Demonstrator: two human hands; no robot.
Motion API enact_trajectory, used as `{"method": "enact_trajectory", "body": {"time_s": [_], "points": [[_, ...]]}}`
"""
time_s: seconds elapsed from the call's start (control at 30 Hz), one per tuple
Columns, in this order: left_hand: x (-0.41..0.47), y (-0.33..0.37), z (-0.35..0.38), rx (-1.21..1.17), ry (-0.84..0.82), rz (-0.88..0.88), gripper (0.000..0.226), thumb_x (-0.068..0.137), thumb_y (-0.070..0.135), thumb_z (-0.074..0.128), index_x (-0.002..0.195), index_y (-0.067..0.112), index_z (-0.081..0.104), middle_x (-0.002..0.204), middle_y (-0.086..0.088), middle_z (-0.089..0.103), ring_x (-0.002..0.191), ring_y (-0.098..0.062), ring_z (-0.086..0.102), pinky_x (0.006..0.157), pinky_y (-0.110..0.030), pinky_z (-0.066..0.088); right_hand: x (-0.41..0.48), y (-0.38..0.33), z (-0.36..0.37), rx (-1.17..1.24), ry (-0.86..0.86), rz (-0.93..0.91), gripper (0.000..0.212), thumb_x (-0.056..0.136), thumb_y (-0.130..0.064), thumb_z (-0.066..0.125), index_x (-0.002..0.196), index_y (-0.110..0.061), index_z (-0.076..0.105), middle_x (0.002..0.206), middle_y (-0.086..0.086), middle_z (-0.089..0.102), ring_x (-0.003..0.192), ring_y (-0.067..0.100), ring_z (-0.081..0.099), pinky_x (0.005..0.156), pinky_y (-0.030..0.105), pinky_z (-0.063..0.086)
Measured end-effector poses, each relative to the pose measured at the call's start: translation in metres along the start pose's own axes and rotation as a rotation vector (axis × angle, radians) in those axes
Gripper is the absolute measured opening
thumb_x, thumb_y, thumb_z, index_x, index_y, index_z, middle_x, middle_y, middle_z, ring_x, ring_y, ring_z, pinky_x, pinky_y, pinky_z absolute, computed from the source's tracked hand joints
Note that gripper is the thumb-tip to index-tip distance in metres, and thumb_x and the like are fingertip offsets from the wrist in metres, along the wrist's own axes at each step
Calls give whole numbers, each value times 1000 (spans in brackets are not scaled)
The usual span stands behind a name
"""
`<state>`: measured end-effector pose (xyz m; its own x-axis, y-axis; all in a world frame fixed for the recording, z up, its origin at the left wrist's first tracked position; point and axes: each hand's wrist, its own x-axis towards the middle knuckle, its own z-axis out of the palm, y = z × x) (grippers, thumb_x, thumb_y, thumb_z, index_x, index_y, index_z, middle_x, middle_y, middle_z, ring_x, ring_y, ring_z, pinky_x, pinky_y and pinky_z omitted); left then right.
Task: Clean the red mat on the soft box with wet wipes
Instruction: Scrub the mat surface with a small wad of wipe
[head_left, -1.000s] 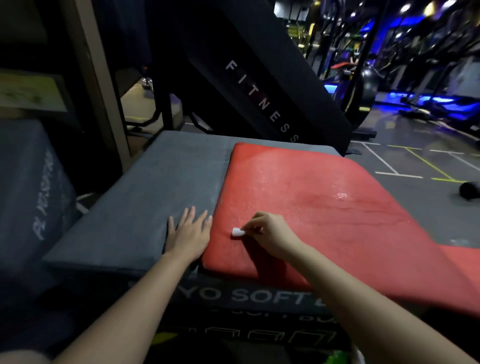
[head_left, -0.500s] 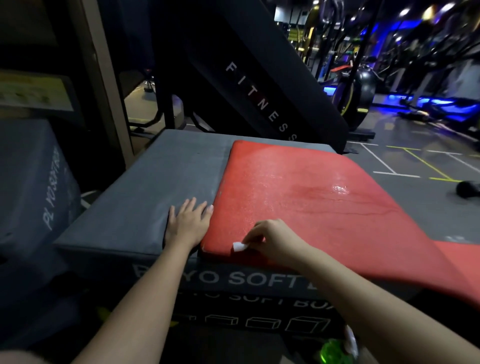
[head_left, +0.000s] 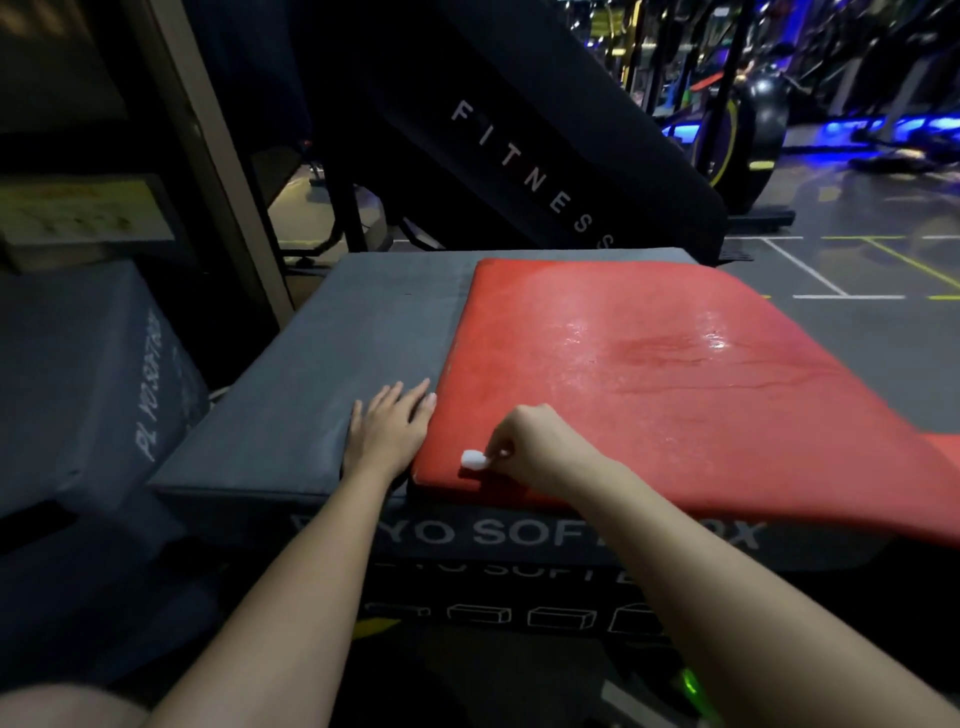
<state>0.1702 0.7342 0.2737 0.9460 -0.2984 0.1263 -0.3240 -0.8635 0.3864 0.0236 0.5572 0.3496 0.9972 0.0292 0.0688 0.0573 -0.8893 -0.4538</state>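
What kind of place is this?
Most likely a gym: a slanted black pad printed FITNESS, an exercise machine in the back, and a padded soft box under the red mat.

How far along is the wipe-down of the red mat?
Looks done: the far middle of the flat red padded mat glistens wet. In hand: the right hand pinches a small white wet wipe at the mat's near left corner, the left hand flat on the grey soft box. Left: the duller near right stretch, probably unwiped.
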Motion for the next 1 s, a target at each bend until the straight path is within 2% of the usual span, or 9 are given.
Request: {"method": "enact_trajectory", "body": {"time_s": [0.17, 0.33, 0.47, 0.53, 0.6, 0.7, 0.8, 0.9, 1.0], "points": [[-1, 0, -1, -21, 1, 15, 49, 102, 63, 34, 141, 43, 57, 162, -1, 39, 152, -19, 27, 125, -48, 9, -26, 9, -22, -27, -202, -10, 25, 74, -45, 72, 87, -25, 78, 72, -8, 70, 67, 3, 62, 60, 22, 47], [-8, -3, -2, -90, 8, 48, 55, 96, 70, 42, 132, 36, 67, 154, -2, 48, 146, -22, 34, 124, -47, 16, -32, 10, -23, 55, -123, -17, 51, 61, -69, 66, 85, -25, 77, 73, -9, 70, 68, 1, 63, 58, 17, 47], [-11, 12, -14, -100, -13, -10, 58, 91, 70, 50, 118, 26, 76, 123, -1, 56, 128, -26, 40, 110, -39, 33, -27, 11, -19, 14, -27, -48, 19, 80, -35, 77, 91, -20, 76, 83, -5, 72, 76, 8, 64, 66, 19, 48], [-6, 25, -16, -14, -53, -25, 56, 96, 61, 52, 117, 14, 74, 125, -7, 54, 126, -30, 45, 109, -40, 36, -23, 13, -17, -13, 35, -50, 13, 82, -26, 76, 93, -18, 76, 88, -2, 72, 80, 12, 64, 74, 27, 52], [-4, 35, -17, -66, -79, -108, 68, 96, 63, 50, 123, 3, 66, 132, -16, 52, 123, -37, 53, 105, -43, 44, -20, 15, -18, 12, 65, -33, 22, 83, -37, 75, 92, -17, 76, 87, -1, 72, 78, 13, 63, 72, 26, 51], [-5, 48, -20, -95, -100, -242, 83, 96, 71, 40, 138, -1, 52, 142, -23, 51, 128, -41, 53, 104, -45, 43, -19, 16, -22, 40, 36, 11, 30, 80, -46, 73, 91, -18, 76, 87, -2, 72, 79, 12, 63, 70, 21, 49], [-11, 57, -24, -66, -79, -257, 75, 101, 65, 34, 137, 0, 46, 139, -24, 57, 128, -43, 54, 102, -45, 44, -20, 14, -29, 43, -67, 34, 36, 73, -54, 73, 91, -24, 77, 88, -4, 73, 80, 10, 65, 76, 26, 54], [-27, 56, -26, -77, -94, -230, 68, 102, 63, 35, 133, 3, 42, 135, -23, 60, 124, -43, 57, 97, -46, 45, -22, 19, -38, 137, -147, 53, 56, 54, -74, 66, 83, -27, 76, 77, 1, 73, 69, 15, 64, 61, 21, 50], [-53, 54, -27, -59, -101, -202, 66, 102, 64, 36, 127, 4, 43, 131, -23, 62, 121, -43, 59, 94, -45, 46, -11, 27, -34, 163, -60, 80, 41, 67, -60, 75, 82, -21, 76, 71, 4, 71, 59, 13, 60, 52, 21, 42]]}}
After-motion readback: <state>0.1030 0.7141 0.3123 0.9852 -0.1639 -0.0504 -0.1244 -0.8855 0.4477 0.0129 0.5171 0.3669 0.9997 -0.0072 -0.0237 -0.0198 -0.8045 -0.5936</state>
